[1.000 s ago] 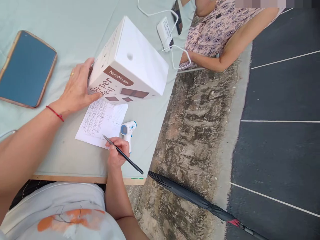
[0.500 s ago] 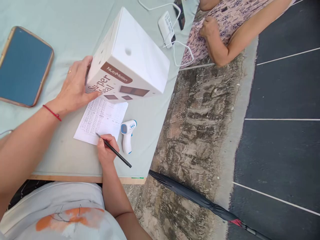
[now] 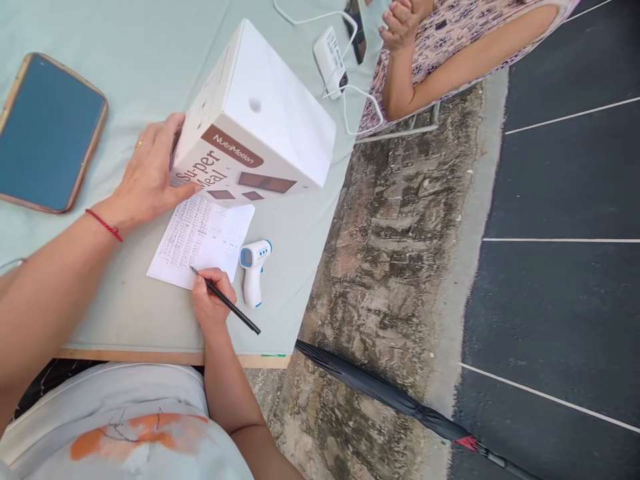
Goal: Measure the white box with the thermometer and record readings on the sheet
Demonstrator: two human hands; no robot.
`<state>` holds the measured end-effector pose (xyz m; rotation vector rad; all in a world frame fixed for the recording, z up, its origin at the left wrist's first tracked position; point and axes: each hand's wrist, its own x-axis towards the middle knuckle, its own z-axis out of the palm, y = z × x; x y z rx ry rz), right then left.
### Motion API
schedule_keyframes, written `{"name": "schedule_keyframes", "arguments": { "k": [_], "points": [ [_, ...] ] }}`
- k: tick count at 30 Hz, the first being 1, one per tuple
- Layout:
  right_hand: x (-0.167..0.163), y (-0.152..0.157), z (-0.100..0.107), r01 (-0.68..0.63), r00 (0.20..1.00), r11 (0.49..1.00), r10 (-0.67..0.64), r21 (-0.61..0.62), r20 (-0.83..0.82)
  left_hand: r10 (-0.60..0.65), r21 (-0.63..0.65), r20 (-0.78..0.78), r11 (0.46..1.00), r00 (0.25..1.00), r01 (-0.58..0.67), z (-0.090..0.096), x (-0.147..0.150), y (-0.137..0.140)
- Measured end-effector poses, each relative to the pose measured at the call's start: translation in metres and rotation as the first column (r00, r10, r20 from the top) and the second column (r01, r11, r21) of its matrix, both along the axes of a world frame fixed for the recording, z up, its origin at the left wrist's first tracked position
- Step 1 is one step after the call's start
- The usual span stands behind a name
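A black pen (image 3: 233, 307) is pinched in my right hand (image 3: 213, 297), its tip on or just over a sheet of paper (image 3: 210, 240) covered partly with dense handwriting. My left hand (image 3: 150, 160) is against the side of a white box (image 3: 270, 107) printed "NutriMotion Super Meal", thumb on the front face and fingers round the left edge. The box is tilted and covers the paper's upper end. Just right of my right hand lies a white and blue infrared thermometer (image 3: 253, 270).
A tablet (image 3: 47, 133) lies at the table's left. Near the far right edge are a white power bank (image 3: 330, 60) with a cable and a dark phone (image 3: 357, 30). Another person's arm (image 3: 450, 73) is beyond that edge. A folded black umbrella (image 3: 380, 393) leans by the near corner.
The other person's hand has risen and moved left, with the forearm now upright. My left hand and the box hold still; the pen tip has shifted very slightly left.
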<state>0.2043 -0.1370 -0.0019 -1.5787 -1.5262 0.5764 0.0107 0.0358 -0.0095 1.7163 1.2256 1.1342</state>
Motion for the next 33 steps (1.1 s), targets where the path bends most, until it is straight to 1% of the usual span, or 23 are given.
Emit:
{"name": "schedule_keyframes", "arguments": {
  "k": [2,4,8,10,12,15,18,24,27,30,33],
  "points": [
    [0.0,0.0,0.0,0.005,1.0,1.0,-0.005,-0.021,0.008,0.001,0.011,0.003,1.0,1.0,-0.001,0.001,0.0,-0.001],
    [0.0,0.0,0.0,0.008,1.0,1.0,-0.008,-0.024,0.001,-0.001,0.01,-0.004,1.0,1.0,0.001,0.007,-0.001,-0.004],
    [0.0,-0.001,-0.002,0.021,0.999,1.0,-0.021,-0.012,-0.034,0.009,-0.058,-0.089,0.998,0.996,-0.014,0.022,-0.001,-0.009],
    [0.001,-0.002,-0.004,0.046,0.998,0.999,-0.046,-0.014,-0.035,0.01,-0.066,-0.101,0.998,0.995,-0.017,0.025,-0.001,-0.01],
    [0.0,-0.002,-0.005,0.06,0.998,0.998,-0.061,-0.025,-0.024,0.01,-0.038,-0.073,0.999,0.997,-0.013,0.021,-0.001,-0.009],
    [-0.001,-0.002,-0.005,0.065,0.998,0.998,-0.065,-0.028,-0.015,0.012,0.028,-0.019,1.0,1.0,-0.011,0.011,-0.001,-0.006],
    [-0.002,-0.001,-0.003,0.075,0.997,0.997,-0.076,-0.019,-0.015,0.013,0.044,0.0,0.999,1.0,-0.013,0.003,-0.001,-0.004],
    [0.0,-0.001,-0.004,0.057,0.998,0.998,-0.057,-0.02,-0.021,0.012,-0.001,-0.001,1.0,1.0,-0.012,0.005,-0.001,-0.004],
    [0.001,-0.002,-0.006,0.062,0.997,0.998,-0.062,-0.009,-0.037,0.017,0.02,0.01,1.0,1.0,-0.017,0.003,-0.001,-0.003],
    [0.001,-0.004,-0.008,0.096,0.995,0.995,-0.096,-0.012,-0.037,0.011,0.043,0.014,0.999,1.0,-0.012,0.001,-0.002,-0.002],
    [0.0,-0.004,-0.009,0.095,0.995,0.995,-0.095,-0.007,-0.024,0.006,0.013,-0.02,1.0,1.0,-0.006,0.007,-0.002,-0.005]
  ]
}}
